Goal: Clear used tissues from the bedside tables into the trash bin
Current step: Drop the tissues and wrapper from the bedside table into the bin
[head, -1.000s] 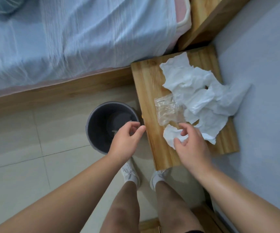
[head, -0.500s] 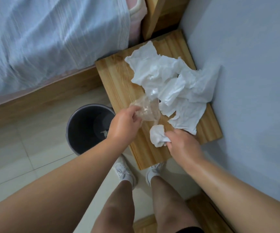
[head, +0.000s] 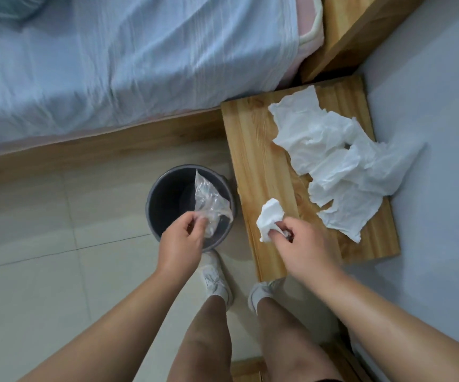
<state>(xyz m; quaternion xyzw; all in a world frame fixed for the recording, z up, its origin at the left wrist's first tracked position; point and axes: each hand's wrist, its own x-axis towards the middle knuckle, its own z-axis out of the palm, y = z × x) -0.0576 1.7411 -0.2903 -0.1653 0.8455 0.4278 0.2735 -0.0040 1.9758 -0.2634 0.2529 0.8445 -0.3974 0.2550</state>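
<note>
My left hand (head: 180,241) pinches a crumpled clear plastic wrapper (head: 209,201) and holds it over the open mouth of the dark grey trash bin (head: 162,199) on the floor. My right hand (head: 298,245) grips a small balled white tissue (head: 269,219) just above the near left part of the wooden bedside table (head: 253,150). Several larger crumpled white tissues (head: 333,161) lie spread over the table's middle and right side, one hanging past the right edge.
A bed with a light blue sheet (head: 129,59) and a wooden frame (head: 96,153) runs along the top left. A grey wall (head: 443,133) stands right of the table. My feet in white shoes (head: 214,277) stand on the tiled floor beside the bin.
My left hand lifted the plastic wrapper off the table and carried it left over the bin. My right hand closed on the small tissue and raised it a little.
</note>
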